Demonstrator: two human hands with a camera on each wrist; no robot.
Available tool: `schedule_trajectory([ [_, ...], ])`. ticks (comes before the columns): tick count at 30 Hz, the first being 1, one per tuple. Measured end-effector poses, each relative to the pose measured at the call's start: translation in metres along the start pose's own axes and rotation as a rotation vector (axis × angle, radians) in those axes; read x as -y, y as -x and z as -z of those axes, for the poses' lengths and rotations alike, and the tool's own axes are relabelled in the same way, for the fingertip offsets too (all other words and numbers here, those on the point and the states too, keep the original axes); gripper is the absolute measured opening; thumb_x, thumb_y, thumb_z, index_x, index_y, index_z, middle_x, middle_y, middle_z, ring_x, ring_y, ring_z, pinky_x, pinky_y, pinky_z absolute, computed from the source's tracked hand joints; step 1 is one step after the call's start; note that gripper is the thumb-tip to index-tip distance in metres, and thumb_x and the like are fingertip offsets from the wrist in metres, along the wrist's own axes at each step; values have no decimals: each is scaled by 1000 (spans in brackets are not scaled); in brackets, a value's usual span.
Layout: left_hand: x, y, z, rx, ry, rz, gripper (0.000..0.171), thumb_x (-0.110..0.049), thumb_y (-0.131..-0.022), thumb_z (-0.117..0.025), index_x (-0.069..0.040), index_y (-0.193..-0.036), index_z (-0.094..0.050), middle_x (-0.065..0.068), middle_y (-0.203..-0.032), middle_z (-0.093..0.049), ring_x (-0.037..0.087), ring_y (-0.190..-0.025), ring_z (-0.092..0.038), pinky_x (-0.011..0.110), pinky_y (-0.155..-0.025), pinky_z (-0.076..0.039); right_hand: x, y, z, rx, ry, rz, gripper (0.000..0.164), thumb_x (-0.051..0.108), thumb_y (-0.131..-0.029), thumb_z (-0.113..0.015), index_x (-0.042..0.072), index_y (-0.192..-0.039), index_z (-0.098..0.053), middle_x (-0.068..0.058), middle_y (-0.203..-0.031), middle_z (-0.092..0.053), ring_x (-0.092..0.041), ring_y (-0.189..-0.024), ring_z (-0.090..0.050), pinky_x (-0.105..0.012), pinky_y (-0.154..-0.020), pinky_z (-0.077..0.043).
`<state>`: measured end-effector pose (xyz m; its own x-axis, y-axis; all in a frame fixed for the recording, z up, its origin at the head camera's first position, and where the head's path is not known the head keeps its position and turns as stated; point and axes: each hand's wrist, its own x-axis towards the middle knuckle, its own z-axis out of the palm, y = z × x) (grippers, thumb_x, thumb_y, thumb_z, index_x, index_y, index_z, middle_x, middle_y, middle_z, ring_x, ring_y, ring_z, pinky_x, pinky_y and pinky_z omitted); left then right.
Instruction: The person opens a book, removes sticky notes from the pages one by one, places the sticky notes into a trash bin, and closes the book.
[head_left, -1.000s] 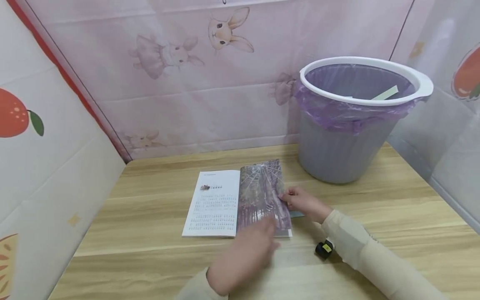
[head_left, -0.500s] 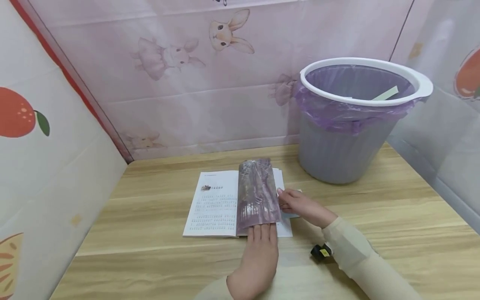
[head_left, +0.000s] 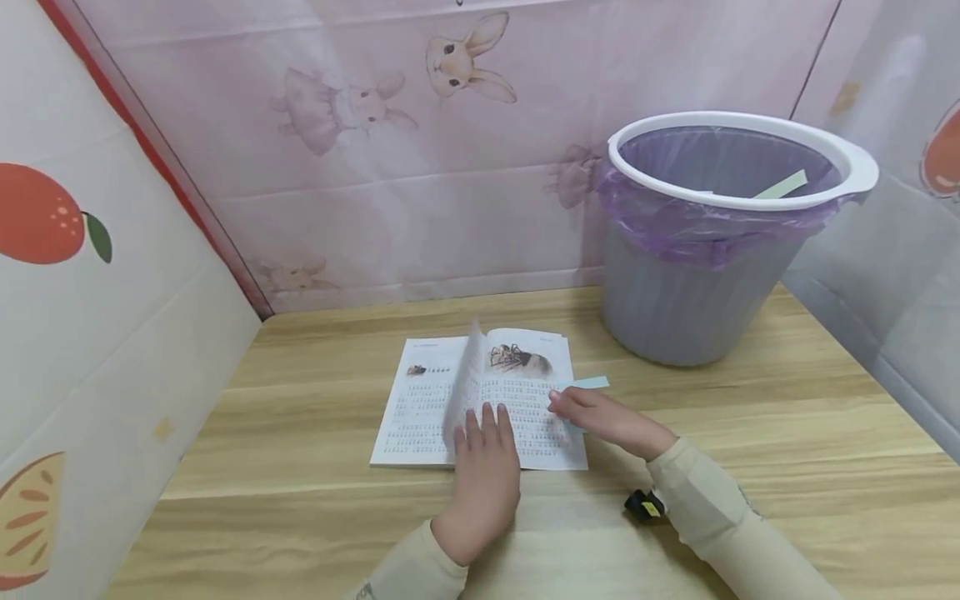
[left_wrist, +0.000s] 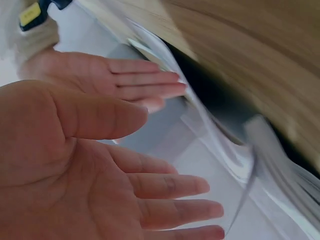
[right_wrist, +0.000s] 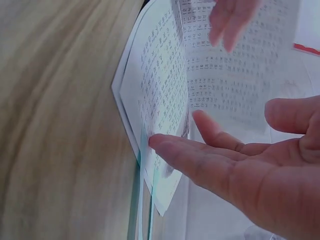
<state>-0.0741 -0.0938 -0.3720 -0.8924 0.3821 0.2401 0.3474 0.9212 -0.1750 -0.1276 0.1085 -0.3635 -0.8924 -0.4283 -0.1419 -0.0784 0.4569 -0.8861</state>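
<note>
An open book (head_left: 408, 404) lies on the table, with text on both sides and a spider picture at the top of its right-hand page. One page (head_left: 467, 379) stands nearly upright near the spine. My left hand (head_left: 483, 487) is at the book's lower middle beside that page, its fingers straight; contact is unclear. At the right edge, my right hand (head_left: 618, 422) rests its extended fingertips on the right-hand page. Pale blue paper strips (head_left: 592, 382) stick out from that edge, partly under the hand. The left wrist view shows both palms, holding nothing.
A grey bin (head_left: 667, 308) with a purple liner (head_left: 705, 242) stands on the table at the back right, a pale strip (head_left: 783, 185) showing inside. Patterned cloth walls (head_left: 375, 233) enclose the wooden table (head_left: 300, 483). A small black device (head_left: 643, 505) sits at the right wrist.
The purple forest-picture page has been lifted and swung left by my left hand, uncovering the spider page. My right hand has let go of the page edge, its fingers now straighter.
</note>
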Motion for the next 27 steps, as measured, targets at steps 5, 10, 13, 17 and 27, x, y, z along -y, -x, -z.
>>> schedule_trajectory([
  [5,8,-5,-4,62,23,30,59,-17,-83,-69,8,-133,-49,24,-130,-56,42,-118,-54,50,-93,-47,1,-1,-2,16,5,-20,48,40,-104,-37,-1,-123,-55,-18,-127,-56,-33,-123,-49,-53,-103,-37],
  [10,16,-7,-9,85,55,29,49,-11,-85,-65,8,-128,-52,25,-124,-58,41,-112,-57,48,-81,-53,2,-3,-1,34,20,-11,44,38,-104,-38,0,-113,-57,-14,-115,-58,-30,-114,-51,-48,-97,-40],
  [13,21,-8,-11,101,71,-2,45,-11,-87,-63,8,-127,-53,25,-121,-58,40,-109,-57,44,-73,-55,2,-3,-1,28,36,-3,41,36,-104,-39,-1,-111,-57,-14,-110,-58,-28,-108,-52,-45,-94,-41],
  [17,29,-10,-13,113,87,-62,46,-20,-92,-63,7,-127,-54,24,-121,-58,37,-106,-58,39,-66,-56,3,-3,-3,2,113,25,38,31,-104,-41,-2,-113,-58,-14,-108,-60,-25,-101,-54,-42,-90,-43],
  [27,44,-12,-16,104,193,-124,48,-25,-91,-66,6,-125,-55,22,-114,-61,35,-96,-62,39,-63,-56,-14,-2,17,-96,330,212,19,5,-96,-54,-8,-107,-64,-18,-106,-66,-32,-101,-62,-44,-86,-52],
])
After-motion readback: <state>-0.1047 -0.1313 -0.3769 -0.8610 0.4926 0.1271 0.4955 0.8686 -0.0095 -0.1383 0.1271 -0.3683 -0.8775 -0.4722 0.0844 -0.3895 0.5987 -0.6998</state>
